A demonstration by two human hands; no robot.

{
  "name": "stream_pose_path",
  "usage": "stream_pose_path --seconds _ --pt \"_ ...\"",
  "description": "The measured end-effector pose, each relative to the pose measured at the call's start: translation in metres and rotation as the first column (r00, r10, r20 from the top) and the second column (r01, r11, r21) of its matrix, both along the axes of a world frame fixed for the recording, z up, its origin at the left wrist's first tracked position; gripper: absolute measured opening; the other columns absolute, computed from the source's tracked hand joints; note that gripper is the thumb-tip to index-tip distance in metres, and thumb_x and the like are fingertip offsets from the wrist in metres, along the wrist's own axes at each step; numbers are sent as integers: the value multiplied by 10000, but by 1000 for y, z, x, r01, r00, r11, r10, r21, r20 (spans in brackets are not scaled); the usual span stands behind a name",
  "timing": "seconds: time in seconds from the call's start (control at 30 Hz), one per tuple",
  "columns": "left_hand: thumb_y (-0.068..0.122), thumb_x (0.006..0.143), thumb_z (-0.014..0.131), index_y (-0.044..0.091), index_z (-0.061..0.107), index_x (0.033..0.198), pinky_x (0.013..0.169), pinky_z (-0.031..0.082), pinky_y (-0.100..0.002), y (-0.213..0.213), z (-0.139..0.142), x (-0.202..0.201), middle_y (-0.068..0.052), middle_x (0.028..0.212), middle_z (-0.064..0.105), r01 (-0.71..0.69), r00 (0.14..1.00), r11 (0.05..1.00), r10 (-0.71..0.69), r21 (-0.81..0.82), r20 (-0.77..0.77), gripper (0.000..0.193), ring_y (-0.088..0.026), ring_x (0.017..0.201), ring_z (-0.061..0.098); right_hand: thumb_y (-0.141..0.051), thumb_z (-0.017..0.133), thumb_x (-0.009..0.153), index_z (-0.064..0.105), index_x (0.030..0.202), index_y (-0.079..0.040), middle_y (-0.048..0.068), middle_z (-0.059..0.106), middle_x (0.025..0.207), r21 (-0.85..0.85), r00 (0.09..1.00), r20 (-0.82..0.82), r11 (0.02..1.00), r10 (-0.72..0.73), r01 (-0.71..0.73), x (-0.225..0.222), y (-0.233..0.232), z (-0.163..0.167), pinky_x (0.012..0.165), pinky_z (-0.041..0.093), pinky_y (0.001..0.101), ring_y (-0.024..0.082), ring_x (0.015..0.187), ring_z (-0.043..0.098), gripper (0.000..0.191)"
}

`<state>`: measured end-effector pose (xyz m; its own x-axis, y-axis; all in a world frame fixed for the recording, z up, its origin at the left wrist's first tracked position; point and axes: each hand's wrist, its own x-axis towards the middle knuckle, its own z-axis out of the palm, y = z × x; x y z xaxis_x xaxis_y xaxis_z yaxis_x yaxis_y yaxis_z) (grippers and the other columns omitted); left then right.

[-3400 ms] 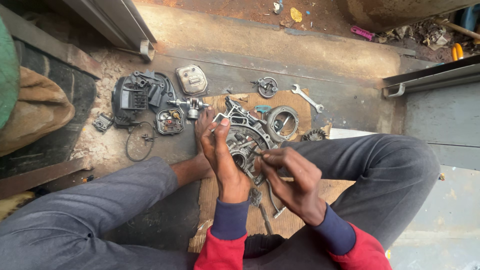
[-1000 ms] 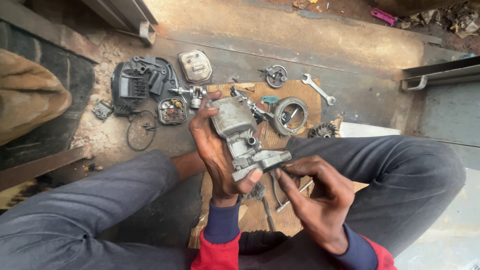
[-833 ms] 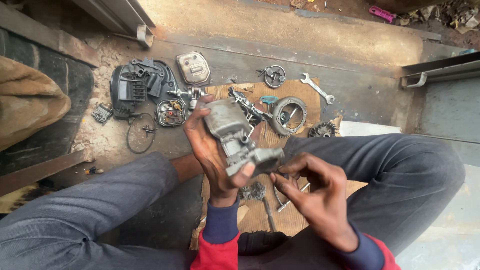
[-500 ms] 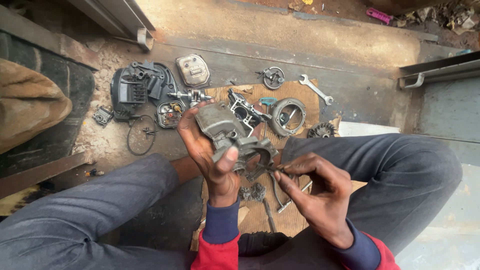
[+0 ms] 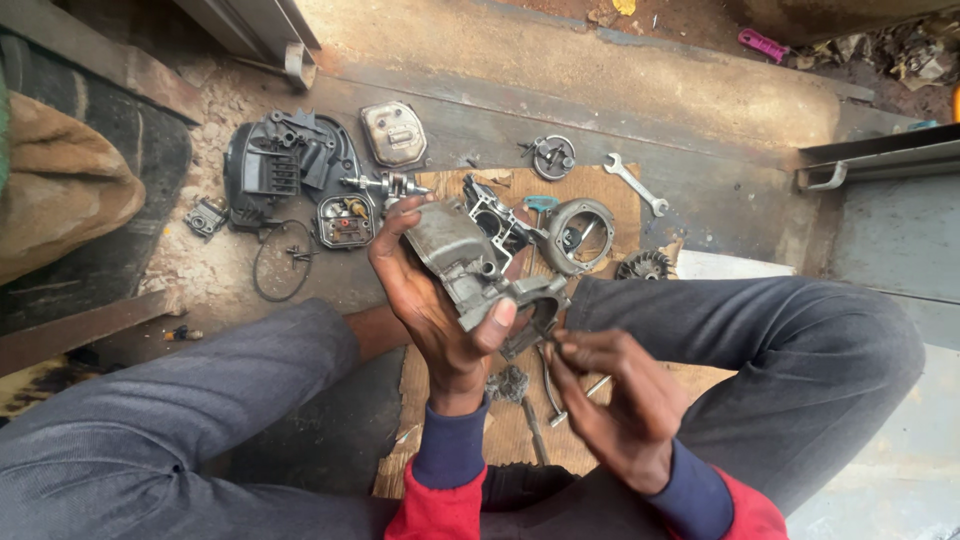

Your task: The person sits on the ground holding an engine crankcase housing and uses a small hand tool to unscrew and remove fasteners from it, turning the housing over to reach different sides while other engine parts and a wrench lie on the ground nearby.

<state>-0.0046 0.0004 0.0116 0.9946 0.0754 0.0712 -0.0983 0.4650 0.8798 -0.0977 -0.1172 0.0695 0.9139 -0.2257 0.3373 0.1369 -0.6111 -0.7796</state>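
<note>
Left hand [image 5: 440, 310] grips the grey metal engine casing [image 5: 470, 265] above the cardboard [image 5: 610, 190], long axis tilted from upper left down to lower right, its lower end touching the pinched fingertips of the right hand [image 5: 615, 400] just below.
</note>
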Motion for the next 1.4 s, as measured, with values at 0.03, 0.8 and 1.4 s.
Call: stream_pose_path --seconds 0.03,0.8,1.4 --pt "322 782 841 74 381 1443 1206 348 -404 -1 0 0 -133 1458 396 2 1000 1000 -1 -7 8 843 -249 1342 434 122 805 797 619 888 55 170 720 902 11 1000 22 1000 -21 21 -1 1 -1 762 611 295 220 863 760 218" --pt "403 824 835 89 348 1467 1197 394 -423 -2 1 -3 -135 1540 332 -93 987 959 54 267 153 866 -264 1364 451 128 801 764 608 865 58 149 698 860 94 1000 4 995 -25 24 -2 0 -9 737 584 301 214 818 735 229" --pt "420 844 839 85 347 1468 1201 392 -428 -2 8 -5 -140 1517 335 -124 988 949 89 291 128 862 -274 1366 457 141 809 812 605 914 60 161 708 912 51 995 50 996 -82 80 -5 1 -10 801 615 320 239 876 754 242"
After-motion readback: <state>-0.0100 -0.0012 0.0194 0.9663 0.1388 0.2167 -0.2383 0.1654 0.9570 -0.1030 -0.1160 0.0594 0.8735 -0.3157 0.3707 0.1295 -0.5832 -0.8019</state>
